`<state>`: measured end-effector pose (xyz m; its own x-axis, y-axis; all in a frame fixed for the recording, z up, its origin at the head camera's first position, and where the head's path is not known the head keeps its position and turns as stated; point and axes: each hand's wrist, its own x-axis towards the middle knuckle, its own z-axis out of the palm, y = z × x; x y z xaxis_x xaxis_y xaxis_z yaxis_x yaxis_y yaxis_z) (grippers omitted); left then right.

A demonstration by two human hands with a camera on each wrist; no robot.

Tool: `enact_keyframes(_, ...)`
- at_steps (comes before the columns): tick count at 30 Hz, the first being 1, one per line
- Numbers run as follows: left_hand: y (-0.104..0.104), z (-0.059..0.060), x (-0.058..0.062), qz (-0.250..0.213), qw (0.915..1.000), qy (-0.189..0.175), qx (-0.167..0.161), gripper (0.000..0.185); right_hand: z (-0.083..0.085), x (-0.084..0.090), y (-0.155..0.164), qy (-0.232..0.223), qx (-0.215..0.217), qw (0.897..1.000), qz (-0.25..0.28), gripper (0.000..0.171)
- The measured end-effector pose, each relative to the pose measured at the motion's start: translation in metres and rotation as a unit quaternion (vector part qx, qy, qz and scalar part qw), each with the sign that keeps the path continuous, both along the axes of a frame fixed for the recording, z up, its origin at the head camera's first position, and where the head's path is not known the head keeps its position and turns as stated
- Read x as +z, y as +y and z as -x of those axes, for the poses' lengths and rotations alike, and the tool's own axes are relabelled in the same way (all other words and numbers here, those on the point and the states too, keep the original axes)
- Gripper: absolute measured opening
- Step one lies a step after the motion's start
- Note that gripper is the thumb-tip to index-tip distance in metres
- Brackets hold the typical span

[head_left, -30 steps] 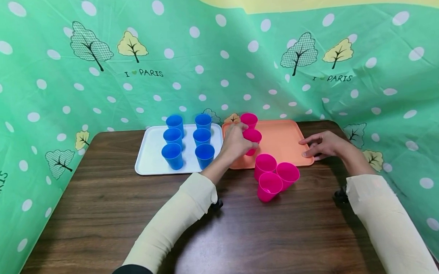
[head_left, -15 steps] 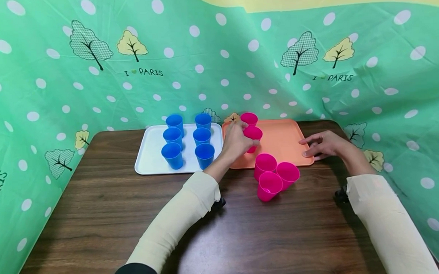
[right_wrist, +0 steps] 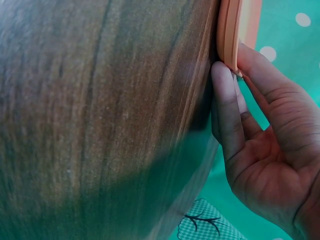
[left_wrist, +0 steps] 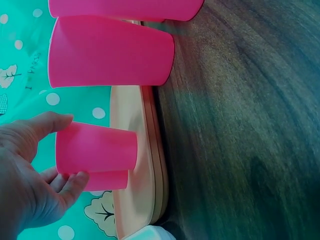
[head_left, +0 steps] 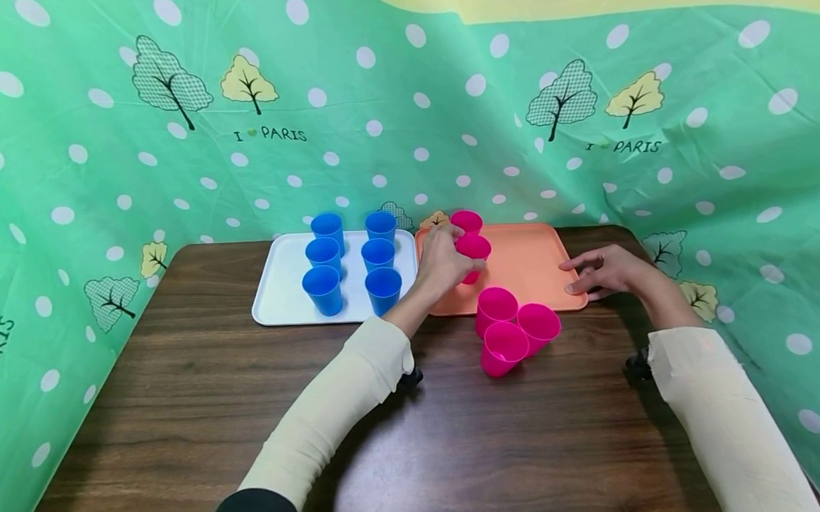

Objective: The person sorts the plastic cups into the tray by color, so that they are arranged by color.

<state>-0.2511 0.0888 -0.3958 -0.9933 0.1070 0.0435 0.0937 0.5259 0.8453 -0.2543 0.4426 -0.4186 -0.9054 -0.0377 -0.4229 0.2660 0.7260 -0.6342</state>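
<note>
Head view: the held pink cup is now set a little lower over the orange tray than a second ago, so placement looks near. It is gripped by the left hand.

Left wrist view: thumb and fingers are curled round the cup, just above the tray.

Right wrist view: the tray edge is touched by the straight fingers of the right hand, nothing held.

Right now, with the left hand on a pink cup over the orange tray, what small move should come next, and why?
Probably let go of the pink cup and draw the left hand back toward the three pink cups on the table. The held cup looks seated on the orange tray behind which another stands, while the right hand steadies the tray's edge.
</note>
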Motion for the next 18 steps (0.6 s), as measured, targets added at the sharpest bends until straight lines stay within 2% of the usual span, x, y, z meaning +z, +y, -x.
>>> enact_keyframes(12, -0.0019, 0.0006, 0.0018, 0.024, 0.9997, -0.006, -0.004, 0.078, -0.0003, -0.0010, -0.0007, 0.000, 0.001, 1.000, 0.001, 0.075)
enact_keyframes(18, -0.0068, -0.0003, 0.0031, 0.040, 0.9991, -0.003, -0.017, 0.081, -0.0005, 0.0002, -0.0006, -0.003, 0.004, 1.000, 0.002, 0.073)
